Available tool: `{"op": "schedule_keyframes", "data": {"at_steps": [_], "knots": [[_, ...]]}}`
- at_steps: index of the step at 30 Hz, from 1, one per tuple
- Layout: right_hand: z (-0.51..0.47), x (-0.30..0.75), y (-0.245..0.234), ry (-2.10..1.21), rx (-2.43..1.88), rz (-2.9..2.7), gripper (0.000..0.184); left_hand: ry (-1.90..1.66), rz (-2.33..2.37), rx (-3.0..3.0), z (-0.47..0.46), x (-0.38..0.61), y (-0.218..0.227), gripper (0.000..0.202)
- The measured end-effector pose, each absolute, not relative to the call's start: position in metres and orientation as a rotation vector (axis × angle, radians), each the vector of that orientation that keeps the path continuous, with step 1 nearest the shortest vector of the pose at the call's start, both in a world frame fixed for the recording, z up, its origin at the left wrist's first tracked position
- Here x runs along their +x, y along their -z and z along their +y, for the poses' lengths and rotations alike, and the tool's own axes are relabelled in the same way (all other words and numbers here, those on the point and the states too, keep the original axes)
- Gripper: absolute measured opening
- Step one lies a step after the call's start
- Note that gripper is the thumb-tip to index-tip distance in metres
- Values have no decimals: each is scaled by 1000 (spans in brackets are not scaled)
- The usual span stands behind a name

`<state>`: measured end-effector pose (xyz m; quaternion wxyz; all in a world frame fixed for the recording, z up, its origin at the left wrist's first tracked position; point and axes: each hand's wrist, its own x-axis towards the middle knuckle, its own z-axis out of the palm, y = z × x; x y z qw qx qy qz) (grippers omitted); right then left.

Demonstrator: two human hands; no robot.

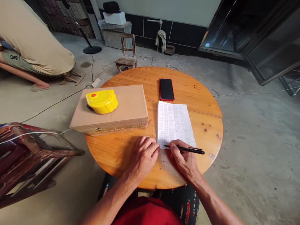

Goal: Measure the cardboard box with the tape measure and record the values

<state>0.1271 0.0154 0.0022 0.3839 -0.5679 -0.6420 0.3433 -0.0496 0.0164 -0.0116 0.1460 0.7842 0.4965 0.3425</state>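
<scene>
The pen [185,149] is clamped between the fingers of the right hand [184,159]. Its tip is at the lower edge of the paper [174,123] and its barrel is held nearly level. The paper lies flat on the table [206,125], near the front rim. The left hand [144,156] is laid on the table with fingers loosely curled, closed on nothing, and touches the paper's lower left corner.

The sheet is pinned at that corner only. If pressure there is eased, the sheet may be dragged by the tip and the line skewed. With the barrel so level, the tip may skip.

The phone [166,89] lies just beyond the paper's top edge and may be pushed if the sheet is slid away. The box [131,106], bearing the tape measure [102,101], appears to overhang the left rim. It may be tipped if knocked by the left arm.
</scene>
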Motion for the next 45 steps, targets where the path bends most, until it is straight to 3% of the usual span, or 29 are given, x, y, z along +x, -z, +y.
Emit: {"op": "schedule_keyframes", "data": {"at_steps": [37,45], "knots": [[17,125,-5,-858,-1424,-1713,23,-983,1434,2256,17,-51,11,15],[15,132,5,-989,-1360,-1244,20,-1000,1422,2241,17,-51,12,17]]}}
